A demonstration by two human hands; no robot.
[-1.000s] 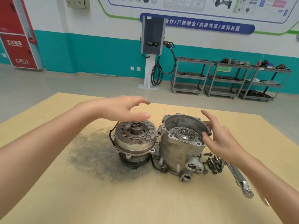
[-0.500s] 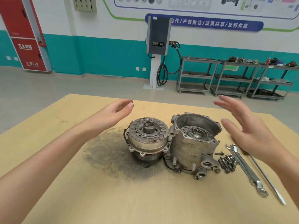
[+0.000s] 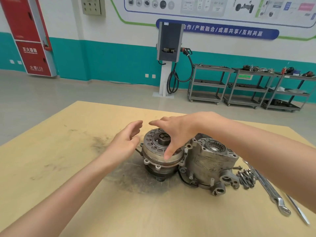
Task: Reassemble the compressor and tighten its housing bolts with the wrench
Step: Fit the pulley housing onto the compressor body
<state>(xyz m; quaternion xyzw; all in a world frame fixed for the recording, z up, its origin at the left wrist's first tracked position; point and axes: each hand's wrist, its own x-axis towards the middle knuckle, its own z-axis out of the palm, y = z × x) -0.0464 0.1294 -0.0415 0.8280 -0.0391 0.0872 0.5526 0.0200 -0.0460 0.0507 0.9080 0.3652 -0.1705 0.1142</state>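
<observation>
Both forearms are bare to the frame's edge, no sleeves showing; left hand (image 3: 125,142) and right hand (image 3: 179,132) wear nothing

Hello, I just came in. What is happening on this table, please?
A person is putting a compressor back together. Both hands, left hand and right hand, reach open around the round clutch-side half; neither grips it yet. The housing stands beside it, apart. The bolts and the wrench lie untouched on the table.
</observation>
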